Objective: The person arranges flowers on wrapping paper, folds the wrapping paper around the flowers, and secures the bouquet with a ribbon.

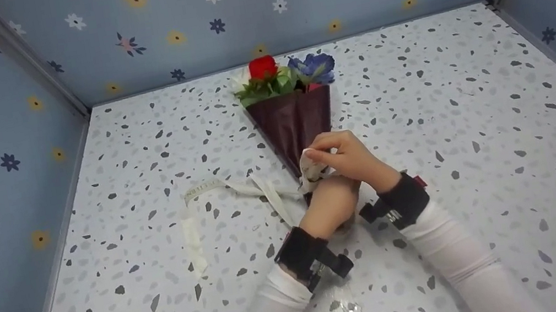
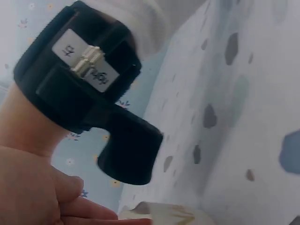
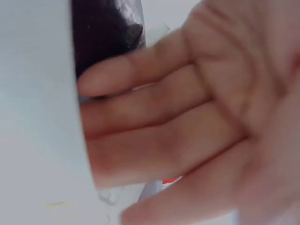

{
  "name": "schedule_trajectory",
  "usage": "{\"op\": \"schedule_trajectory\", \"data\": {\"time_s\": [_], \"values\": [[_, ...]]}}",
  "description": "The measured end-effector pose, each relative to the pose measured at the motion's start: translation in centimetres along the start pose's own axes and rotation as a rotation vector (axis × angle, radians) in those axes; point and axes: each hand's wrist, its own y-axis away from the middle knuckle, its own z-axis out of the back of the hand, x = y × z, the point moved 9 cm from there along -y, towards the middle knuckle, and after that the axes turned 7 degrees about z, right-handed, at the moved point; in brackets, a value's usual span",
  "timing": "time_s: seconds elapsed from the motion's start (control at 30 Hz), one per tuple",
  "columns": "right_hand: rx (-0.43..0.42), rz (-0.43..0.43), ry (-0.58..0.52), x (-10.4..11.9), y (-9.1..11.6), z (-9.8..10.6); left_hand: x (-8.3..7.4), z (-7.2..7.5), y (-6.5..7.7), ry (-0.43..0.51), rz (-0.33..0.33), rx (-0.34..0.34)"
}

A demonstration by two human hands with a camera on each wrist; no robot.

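A bouquet wrapped in dark maroon paper (image 1: 293, 125) lies on the table, a red rose (image 1: 262, 67) and a blue flower (image 1: 316, 68) at its top. Cream ribbon (image 1: 284, 195) passes around its narrow lower part. My right hand (image 1: 348, 156) pinches a raised loop of it between thumb and fingers. Below, my left hand (image 1: 333, 203) is bent over the wrapped stems, its fingertips hidden. The left wrist view catches the right hand (image 2: 28, 187) beside the ribbon (image 2: 176, 215). Extended fingers (image 3: 140, 112) and dark paper (image 3: 105, 33) fill much of the right wrist view, behind something pale and blurred.
The ribbon's lettered tail (image 1: 205, 188) trails left across the speckled table (image 1: 477, 146). Crinkled clear plastic (image 1: 352, 309) lies near the left forearm. Blue flower-patterned panels (image 1: 244, 10) border the table at the back and both sides.
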Motion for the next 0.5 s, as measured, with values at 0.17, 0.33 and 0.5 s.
{"op": "schedule_trajectory", "data": {"time_s": [0.17, 0.33, 0.5], "values": [[-0.001, 0.003, -0.004, -1.3, 0.3, -0.2, 1.7, 2.6, 0.6, 0.167, 0.113, -0.022], [-0.007, -0.005, -0.021, -3.4, 0.7, -0.1, 3.9, 6.4, 1.4, 0.328, 0.162, -0.343], [-0.009, 0.001, -0.008, -3.9, 0.8, 0.1, 5.8, 9.4, 2.3, 0.422, 0.088, -0.606]]}}
